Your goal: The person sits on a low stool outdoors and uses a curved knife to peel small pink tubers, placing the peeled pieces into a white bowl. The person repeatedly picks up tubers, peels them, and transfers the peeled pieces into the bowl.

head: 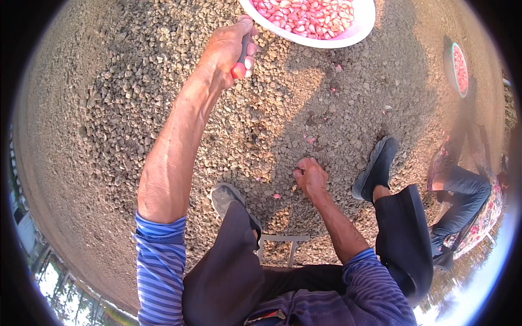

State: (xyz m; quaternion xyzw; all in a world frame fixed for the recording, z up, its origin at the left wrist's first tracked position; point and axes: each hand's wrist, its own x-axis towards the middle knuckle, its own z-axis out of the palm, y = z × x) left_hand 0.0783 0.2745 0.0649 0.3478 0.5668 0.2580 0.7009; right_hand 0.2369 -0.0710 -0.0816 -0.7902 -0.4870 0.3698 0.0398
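Observation:
My left hand [234,51] is closed around a tool's grey and red handle [240,61], at the left edge of a white basin [346,40] holding many pink-skinned cloves [306,18]. The tool's working end is hidden. Low over the soil, between my feet, my right hand [313,176] has its fingers curled down; whether a clove is in them I cannot tell. Several pink cloves lie in the soil, one [312,140] just beyond my right fingertips and another [277,196] to the left of that hand.
My dark shoes [377,167] stand on cloddy soil [134,102] at both sides of my right hand. A pale stool frame [285,238] shows beneath me. At the right, another person [465,203] sits low, with a second basin of cloves [454,73] on the ground farther up.

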